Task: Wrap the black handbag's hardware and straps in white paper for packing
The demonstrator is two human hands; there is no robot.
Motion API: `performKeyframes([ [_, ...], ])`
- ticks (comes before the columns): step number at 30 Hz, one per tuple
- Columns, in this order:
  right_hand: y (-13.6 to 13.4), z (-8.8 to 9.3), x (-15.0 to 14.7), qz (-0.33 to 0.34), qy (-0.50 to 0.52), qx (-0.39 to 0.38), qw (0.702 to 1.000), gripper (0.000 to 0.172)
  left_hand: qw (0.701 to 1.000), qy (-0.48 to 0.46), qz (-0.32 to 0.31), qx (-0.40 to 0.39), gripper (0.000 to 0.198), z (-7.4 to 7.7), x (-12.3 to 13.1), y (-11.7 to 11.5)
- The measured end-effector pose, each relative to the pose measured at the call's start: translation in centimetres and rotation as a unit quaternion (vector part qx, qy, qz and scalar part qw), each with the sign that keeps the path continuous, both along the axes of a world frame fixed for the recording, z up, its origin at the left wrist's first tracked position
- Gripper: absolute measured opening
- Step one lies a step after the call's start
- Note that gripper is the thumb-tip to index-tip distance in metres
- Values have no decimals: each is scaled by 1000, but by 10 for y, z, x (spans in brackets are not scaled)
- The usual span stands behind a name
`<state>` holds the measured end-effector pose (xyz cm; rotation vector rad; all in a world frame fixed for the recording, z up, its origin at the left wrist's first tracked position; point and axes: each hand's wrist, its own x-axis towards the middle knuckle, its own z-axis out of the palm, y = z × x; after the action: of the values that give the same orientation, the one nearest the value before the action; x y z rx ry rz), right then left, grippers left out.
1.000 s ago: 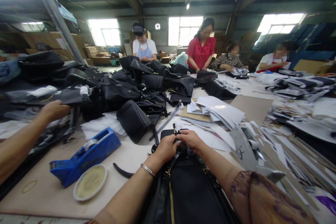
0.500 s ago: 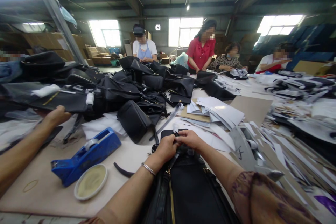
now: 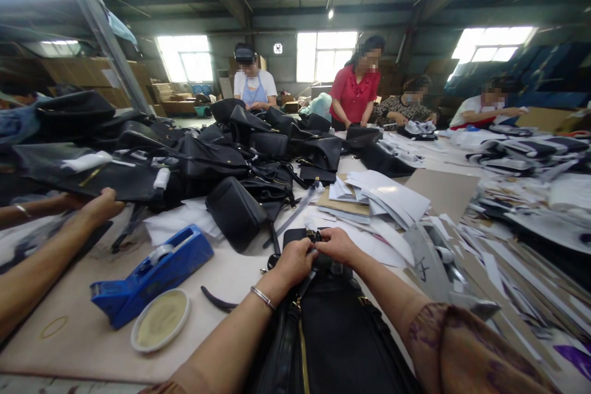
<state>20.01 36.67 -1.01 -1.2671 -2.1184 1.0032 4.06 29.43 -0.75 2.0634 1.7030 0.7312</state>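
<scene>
A black bag [image 3: 346, 332] with a gold zipper lies in front of me, its lower end running out of view. At its far end my left hand [image 3: 294, 261] is closed, fingertips pinching a black strap [image 3: 314, 237] that shows a small metallic glint. My right hand [image 3: 339, 246] pinches the same strap just beside it, and the two hands nearly touch. Fingers hide most of the strap. To the left of my left forearm are a blue tape dispenser [image 3: 152, 274] and a white round dish [image 3: 160, 321] of yellowish paste.
Black bags [image 3: 212, 154] are heaped across the table [image 3: 221, 283]. A co-worker's hand [image 3: 104, 203] at left holds a black bag panel [image 3: 115, 181]. White sheets [image 3: 388, 194], a grey tape dispenser [image 3: 434, 265] and card strips [image 3: 503, 277] lie at right. Several people work beyond.
My hands have shifted slightly apart at the strap, and the metallic part shows more between them. At left the co-worker's bag panel has moved a little right, and a second forearm shows.
</scene>
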Motion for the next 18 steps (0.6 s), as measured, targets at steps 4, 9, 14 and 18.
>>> performKeyframes([
  [4,1,7,3,24,-16,-7,1000,19,1000,6,-5,-1,10,0,1,-1],
  [9,1,14,6,39,-33,-3,999,15,1000,11,-14,4,10,-1,1,-1],
  [14,2,12,7,37,-34,-11,999,17,1000,15,-19,6,13,-3,1,-1],
  [18,3,8,12,35,-17,-13,999,18,1000,20,-13,7,12,-2,0,0],
])
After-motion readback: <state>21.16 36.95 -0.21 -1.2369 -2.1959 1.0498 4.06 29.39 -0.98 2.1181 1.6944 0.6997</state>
